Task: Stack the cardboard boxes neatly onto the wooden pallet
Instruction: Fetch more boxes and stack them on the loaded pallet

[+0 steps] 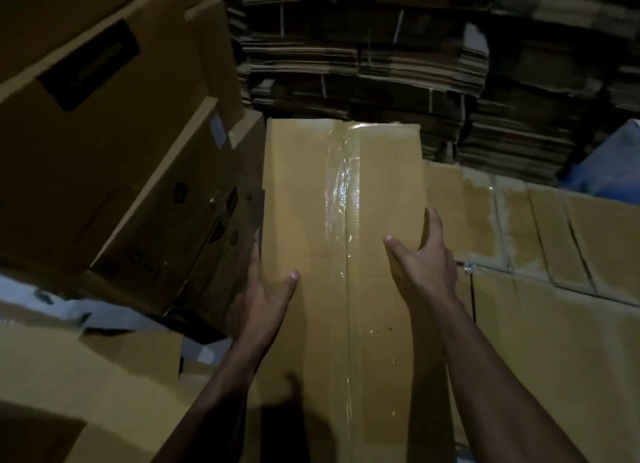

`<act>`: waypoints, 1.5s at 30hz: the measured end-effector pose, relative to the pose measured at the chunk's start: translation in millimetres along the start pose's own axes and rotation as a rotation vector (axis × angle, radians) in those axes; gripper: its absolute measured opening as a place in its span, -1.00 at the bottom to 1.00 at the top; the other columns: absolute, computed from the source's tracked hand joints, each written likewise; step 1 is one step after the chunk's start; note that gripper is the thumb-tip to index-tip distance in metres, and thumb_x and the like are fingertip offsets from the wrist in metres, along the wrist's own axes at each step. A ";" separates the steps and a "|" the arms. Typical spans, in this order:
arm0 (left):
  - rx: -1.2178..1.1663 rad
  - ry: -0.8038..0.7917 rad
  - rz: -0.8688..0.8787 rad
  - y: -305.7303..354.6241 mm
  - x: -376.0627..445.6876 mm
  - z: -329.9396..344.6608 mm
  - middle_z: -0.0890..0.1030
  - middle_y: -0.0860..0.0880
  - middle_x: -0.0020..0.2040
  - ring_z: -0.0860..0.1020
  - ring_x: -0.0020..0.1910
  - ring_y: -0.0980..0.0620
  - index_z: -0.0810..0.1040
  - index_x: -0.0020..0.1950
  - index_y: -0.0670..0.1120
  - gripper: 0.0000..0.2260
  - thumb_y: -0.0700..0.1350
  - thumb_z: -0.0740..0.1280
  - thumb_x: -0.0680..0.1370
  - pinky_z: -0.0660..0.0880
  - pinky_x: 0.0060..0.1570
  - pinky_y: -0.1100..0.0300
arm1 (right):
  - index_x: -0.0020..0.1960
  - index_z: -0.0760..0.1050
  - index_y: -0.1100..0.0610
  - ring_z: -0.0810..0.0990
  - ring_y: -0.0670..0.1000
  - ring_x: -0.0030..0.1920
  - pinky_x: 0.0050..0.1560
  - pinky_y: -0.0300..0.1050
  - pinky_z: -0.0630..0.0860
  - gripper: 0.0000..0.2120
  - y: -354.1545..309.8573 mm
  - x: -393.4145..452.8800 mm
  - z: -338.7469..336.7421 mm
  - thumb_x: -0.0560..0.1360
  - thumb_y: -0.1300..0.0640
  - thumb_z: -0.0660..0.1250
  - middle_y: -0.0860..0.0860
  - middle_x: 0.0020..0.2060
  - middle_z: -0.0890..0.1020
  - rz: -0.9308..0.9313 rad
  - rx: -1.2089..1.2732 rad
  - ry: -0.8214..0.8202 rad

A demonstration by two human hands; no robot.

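A long brown cardboard box (pixel 311 202) with clear tape along its top seam lies in front of me, running away from the camera. My left hand (pixel 263 299) holds its left edge, thumb on the top face and fingers down the side. My right hand (pixel 424 258) holds the right edge the same way, thumb on top, fingers along the side. More sealed boxes (pixel 554 324) lie level beside it on the right. The wooden pallet is hidden.
A leaning pile of printed cardboard boxes (pixel 104 133) rises close on the left. Tall stacks of flattened cardboard (pixel 398 46) fill the back. Another box (pixel 86 376) sits lower left. Something blue (pixel 613 161) shows at the far right.
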State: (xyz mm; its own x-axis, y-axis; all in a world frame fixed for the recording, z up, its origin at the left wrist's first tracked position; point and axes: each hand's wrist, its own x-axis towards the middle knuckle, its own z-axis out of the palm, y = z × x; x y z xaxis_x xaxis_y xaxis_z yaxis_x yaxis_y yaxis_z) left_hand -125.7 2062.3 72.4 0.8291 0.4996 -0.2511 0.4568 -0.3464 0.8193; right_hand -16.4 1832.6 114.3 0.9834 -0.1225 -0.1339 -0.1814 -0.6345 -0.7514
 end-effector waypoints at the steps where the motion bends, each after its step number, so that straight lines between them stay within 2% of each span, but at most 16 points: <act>1: -0.041 -0.024 0.015 3.6 6.8 2.7 0.37 -0.03 0.48 0.44 0.35 -0.16 -0.08 0.58 0.26 -0.19 0.32 0.31 0.48 0.38 0.32 -0.04 | 0.61 -0.04 -0.14 0.31 0.25 0.46 0.38 0.16 0.27 -0.12 -0.3 4.7 -0.8 0.49 -0.20 0.42 0.11 0.50 0.33 0.009 -0.005 0.009; 4: -0.178 -0.105 0.069 15.8 34.8 14.9 0.34 -0.03 0.48 0.39 0.38 -0.09 -0.05 0.59 0.23 -0.16 0.26 0.37 0.45 0.37 0.36 -0.07 | 0.61 -0.08 -0.14 0.30 0.25 0.46 0.38 0.16 0.27 -0.10 2.8 24.9 -3.1 0.49 -0.22 0.40 0.12 0.51 0.32 0.063 -0.013 0.047; 6: -0.192 -0.134 0.083 27.5 53.8 23.2 0.35 -0.01 0.45 0.39 0.34 0.00 -0.03 0.60 0.19 -0.16 0.23 0.38 0.46 0.37 0.34 0.01 | 0.61 -0.10 -0.16 0.30 0.26 0.46 0.37 0.16 0.27 -0.09 3.9 42.0 -4.4 0.48 -0.24 0.40 0.13 0.50 0.33 0.085 -0.009 0.063; 10: -0.089 -0.175 0.097 56.7 107.5 53.5 0.34 -0.06 0.49 0.36 0.42 -0.11 -0.06 0.60 0.17 -0.13 0.31 0.35 0.43 0.34 0.39 -0.10 | 0.61 -0.09 -0.15 0.33 0.27 0.43 0.37 0.19 0.28 -0.10 9.3 95.3 -7.9 0.48 -0.24 0.39 0.15 0.47 0.37 0.131 0.009 0.113; 13: 0.067 -0.188 0.098 84.7 150.6 79.3 0.43 -0.13 0.43 0.45 0.35 -0.20 -0.08 0.60 0.16 -0.11 0.38 0.23 0.38 0.39 0.33 -0.16 | 0.61 -0.08 -0.16 0.36 0.27 0.42 0.37 0.24 0.33 -0.10 14.5 143.1 -8.4 0.48 -0.25 0.39 0.14 0.46 0.38 0.161 0.037 0.143; 17: 0.180 -0.232 0.137 120.1 201.1 110.0 0.42 -0.12 0.44 0.45 0.33 -0.22 -0.11 0.61 0.13 -0.16 0.38 0.20 0.46 0.40 0.27 -0.12 | 0.61 -0.10 -0.17 0.38 0.27 0.41 0.36 0.24 0.35 -0.10 18.4 205.3 -13.4 0.47 -0.27 0.38 0.14 0.46 0.39 0.193 0.029 0.145; 20: 0.201 -0.267 0.132 138.9 235.6 129.9 0.42 -0.11 0.44 0.45 0.34 -0.22 -0.15 0.58 0.21 -0.12 0.46 0.13 0.37 0.39 0.29 -0.17 | 0.61 -0.09 -0.17 0.33 0.26 0.45 0.39 0.23 0.29 -0.11 17.1 242.4 -20.7 0.48 -0.26 0.38 0.13 0.49 0.36 0.240 0.041 0.158; 24: 0.178 -0.322 0.137 157.6 273.8 152.0 0.42 -0.08 0.45 0.46 0.35 -0.21 -0.19 0.52 0.34 -0.13 0.51 0.14 0.32 0.40 0.29 -0.24 | 0.60 -0.08 -0.18 0.35 0.25 0.44 0.41 0.24 0.28 -0.11 19.5 277.8 -24.4 0.47 -0.28 0.38 0.10 0.49 0.37 0.278 0.040 0.187; 27: 0.260 -0.319 0.157 174.7 298.4 167.8 0.42 -0.07 0.45 0.47 0.33 -0.22 -0.19 0.55 0.28 -0.16 0.46 0.15 0.40 0.42 0.26 -0.17 | 0.60 -0.07 -0.17 0.34 0.25 0.45 0.41 0.21 0.29 -0.10 21.5 303.0 -26.0 0.46 -0.28 0.39 0.09 0.51 0.34 0.308 0.036 0.210; 31: 0.332 -0.349 0.177 188.1 341.0 196.6 0.46 -0.12 0.41 0.48 0.30 -0.23 -0.17 0.60 0.18 -0.24 0.30 0.20 0.56 0.41 0.20 -0.07 | 0.60 -0.07 -0.18 0.32 0.26 0.47 0.40 0.26 0.29 -0.10 26.2 340.4 -24.4 0.45 -0.29 0.39 0.08 0.52 0.32 0.339 0.026 0.255; 38: 0.336 -0.471 0.204 222.9 421.5 247.4 0.52 -0.04 0.36 0.52 0.25 -0.20 -0.06 0.58 0.13 -0.28 0.27 0.24 0.55 0.38 0.07 0.04 | 0.57 -0.02 -0.21 0.40 0.25 0.42 0.35 0.29 0.37 -0.09 21.0 408.7 -27.2 0.38 -0.36 0.37 0.05 0.47 0.40 0.438 0.029 0.348; 40: 0.303 -0.531 0.204 230.3 439.8 258.4 0.54 0.00 0.34 0.54 0.23 -0.18 -0.04 0.56 0.17 -0.27 0.29 0.25 0.52 0.43 0.11 0.05 | 0.57 0.00 -0.22 0.43 0.25 0.39 0.33 0.27 0.40 -0.08 18.2 423.4 -30.9 0.35 -0.39 0.36 0.05 0.45 0.43 0.468 0.035 0.365; 42: 0.257 -0.576 0.199 236.2 453.0 268.2 0.57 0.01 0.31 0.56 0.20 -0.17 0.01 0.54 0.19 -0.28 0.30 0.27 0.49 0.48 0.16 -0.01 | 0.57 0.02 -0.20 0.43 0.25 0.39 0.33 0.22 0.40 -0.11 17.5 435.2 -33.6 0.40 -0.33 0.38 0.06 0.44 0.44 0.490 0.026 0.369; 45: 0.285 -0.618 0.209 239.7 463.8 284.0 0.56 -0.01 0.31 0.56 0.20 -0.19 0.03 0.52 0.17 -0.28 0.29 0.29 0.48 0.49 0.17 -0.05 | 0.54 0.07 -0.22 0.46 0.22 0.37 0.31 0.25 0.42 -0.13 27.2 450.2 -36.4 0.36 -0.36 0.39 0.02 0.41 0.47 0.512 0.043 0.386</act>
State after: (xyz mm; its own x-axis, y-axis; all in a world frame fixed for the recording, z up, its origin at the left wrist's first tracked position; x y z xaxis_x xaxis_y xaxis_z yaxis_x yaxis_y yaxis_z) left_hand 459.9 1985.5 6.0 0.9010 -0.1120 -0.4192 0.2652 -0.6224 0.7364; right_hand 421.1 1732.4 57.1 0.6973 -0.6731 -0.2465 -0.6191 -0.3922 -0.6804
